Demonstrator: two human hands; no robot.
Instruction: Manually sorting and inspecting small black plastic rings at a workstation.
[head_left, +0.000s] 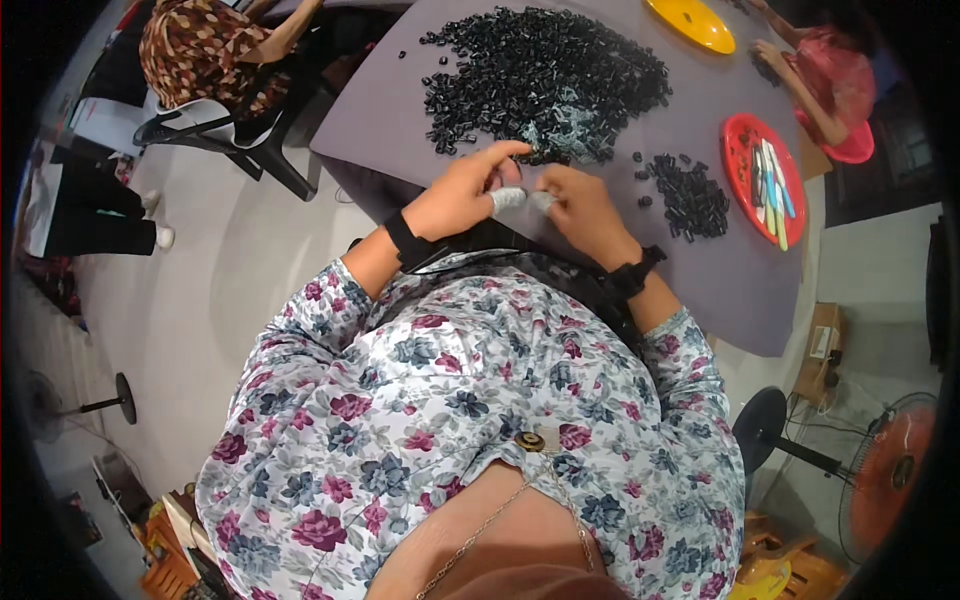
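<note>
My left hand [465,188] is at the table's near edge, its fingers curled toward a thumb wrapped in a whitish covering. Close beside it, my right hand [590,208] is closed in a pinch, its thumb wrapped the same way. Whatever sits between the fingertips of either hand is too small and blurred to name. Just beyond them spreads a large heap of small black cylindrical pieces [540,75]. Pale greenish-grey scraps [570,130] lie on its near side. To the right of my right hand is a smaller pile of black pieces [690,200].
A red tray [733,180] holding several knife-like tools [770,190] is at the right of the grey-covered table [380,100]. A yellow plate [695,22] lies farther back. Other people sit at the far left and far right. A standing fan [895,470] is at lower right.
</note>
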